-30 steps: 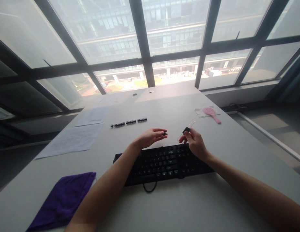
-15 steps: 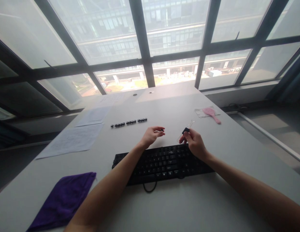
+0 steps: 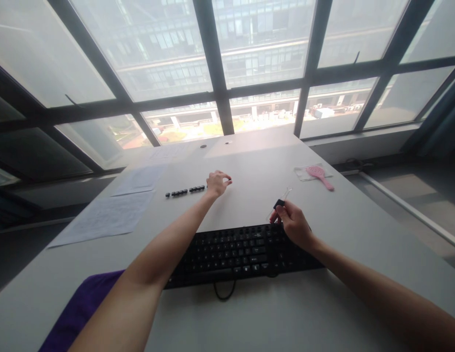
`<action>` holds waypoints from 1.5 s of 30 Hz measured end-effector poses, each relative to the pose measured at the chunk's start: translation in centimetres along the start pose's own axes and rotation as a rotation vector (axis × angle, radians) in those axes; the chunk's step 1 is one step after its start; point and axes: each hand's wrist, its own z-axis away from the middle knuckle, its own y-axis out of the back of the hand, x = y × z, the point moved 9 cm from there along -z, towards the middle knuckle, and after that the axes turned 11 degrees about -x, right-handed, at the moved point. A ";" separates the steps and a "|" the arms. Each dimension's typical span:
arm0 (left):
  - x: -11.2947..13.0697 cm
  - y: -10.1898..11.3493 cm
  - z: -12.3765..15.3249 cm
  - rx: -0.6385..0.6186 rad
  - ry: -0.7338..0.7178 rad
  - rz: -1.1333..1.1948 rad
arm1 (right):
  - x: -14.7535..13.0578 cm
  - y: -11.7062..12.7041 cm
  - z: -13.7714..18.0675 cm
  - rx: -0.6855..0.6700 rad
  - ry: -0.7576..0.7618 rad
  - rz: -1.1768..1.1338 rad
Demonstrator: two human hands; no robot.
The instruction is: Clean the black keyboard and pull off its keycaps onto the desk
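Observation:
My left hand [image 3: 217,183] is over the right end of a row of black keycaps [image 3: 179,193] on the white table. Its thumb and finger pinch a small dark keycap [image 3: 229,180], mostly covered by the fingertips. The hand hides the row's right part. In my right hand [image 3: 293,222] is a keycap puller with a black handle [image 3: 279,204] and thin wire prongs [image 3: 287,193] pointing up and away. That hand is just above the upper right of a black keyboard [image 3: 230,254]. My left forearm crosses the keyboard's left end.
A pink hairbrush [image 3: 318,175] lies on a clear packet [image 3: 301,173] at the right. Printed paper sheets [image 3: 106,215] lie along the left side. A purple cloth bag [image 3: 80,303] is partly under my left forearm. The keyboard's cable [image 3: 225,297] loops out in front.
My left hand has moved forward and left with the keycap, from above the keyboard's far edge to the right end of the row. My right hand stays nearly in place with the puller.

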 end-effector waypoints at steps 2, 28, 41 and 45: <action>-0.7 -0.4 -0.2 0.025 0.015 -0.054 | -0.1 0.0 0.0 -0.001 -0.004 0.008; -4.0 -0.6 -2.1 -0.111 0.122 -0.201 | -0.3 0.0 0.1 -0.012 -0.007 0.035; 3.8 2.3 4.3 -0.071 -0.033 -0.164 | 0.2 1.5 0.0 0.129 0.052 -0.011; 10.8 -1.6 9.8 -0.193 -0.279 -0.064 | 0.1 1.6 0.0 0.076 0.031 0.046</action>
